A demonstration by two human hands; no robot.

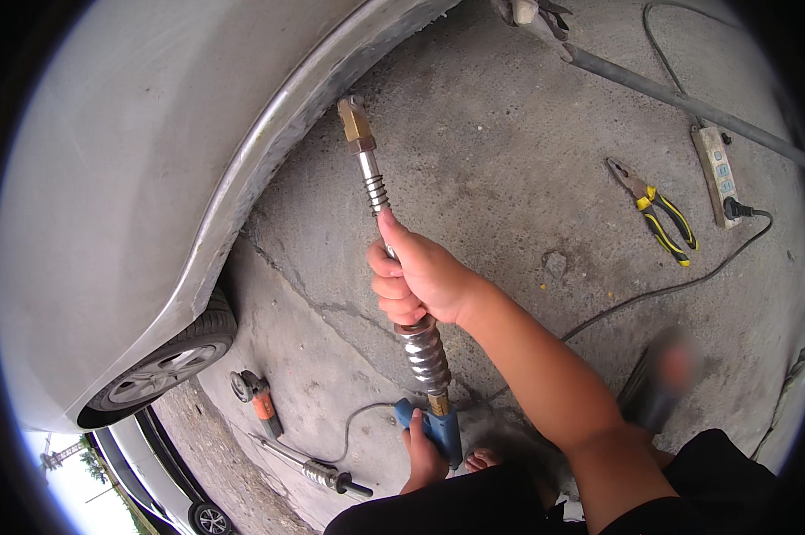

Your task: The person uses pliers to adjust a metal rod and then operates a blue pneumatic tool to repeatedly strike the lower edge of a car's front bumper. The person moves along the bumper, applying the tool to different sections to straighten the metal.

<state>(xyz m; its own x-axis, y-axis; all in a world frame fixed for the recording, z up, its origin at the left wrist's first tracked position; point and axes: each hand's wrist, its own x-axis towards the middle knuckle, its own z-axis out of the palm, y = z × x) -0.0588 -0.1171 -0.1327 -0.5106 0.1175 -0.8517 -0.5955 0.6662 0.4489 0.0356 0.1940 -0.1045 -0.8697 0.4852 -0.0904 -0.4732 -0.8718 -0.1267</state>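
Observation:
My right hand (425,276) is closed round the metal shaft of a long tool, thumb along it toward a brass hex fitting (356,123) at the far end, near the car's lower edge. Below my fist shows a ribbed chrome weight (422,357). The tool's lower end joins a blue handle piece (443,437) with a cable. My left hand (422,459) grips this handle low in the view, thumb lying upward along it. The car's grey body panel (126,160) has a rough, scuffed lower rim (278,152).
An orange angle grinder (264,410) and another chrome tool (318,473) lie lower left. Pliers (665,223), a power strip (716,174), cables and a long metal bar (670,98) lie right. A wheel (162,366), another car (153,473) and a blurred dark cylindrical object (643,397) also show.

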